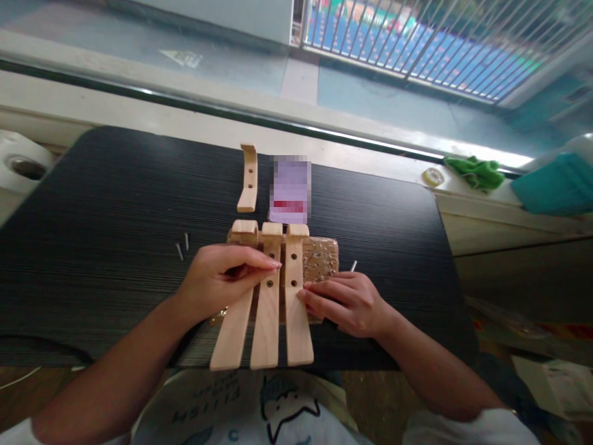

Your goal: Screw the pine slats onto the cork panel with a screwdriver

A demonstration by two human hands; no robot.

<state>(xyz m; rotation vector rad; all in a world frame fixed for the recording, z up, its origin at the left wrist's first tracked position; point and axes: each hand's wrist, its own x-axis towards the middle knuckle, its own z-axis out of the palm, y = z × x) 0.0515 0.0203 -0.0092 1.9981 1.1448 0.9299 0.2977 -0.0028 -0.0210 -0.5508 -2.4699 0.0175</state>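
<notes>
Green cloth (pixel 477 173); teal container (pixel 551 182); white roll (pixel 28 146)

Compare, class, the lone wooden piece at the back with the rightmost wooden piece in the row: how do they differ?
The lone wooden piece lies on the black table; the rightmost wooden piece lies across a shiny brown base.
No hand touches the lone piece, while the right hand has its fingers at the rightmost piece's edge.
The lone piece looks smaller than the rightmost, but is farther off.
Both are pale, with a bent far end and two holes.

black table (pixel 115 198) standing by pale sill (pixel 139 113); brown floor (pixel 377 402) showing below; daylit window (pixel 222 65) revealing metal bars (pixel 408 75), blue ground (pixel 361 31).
</notes>
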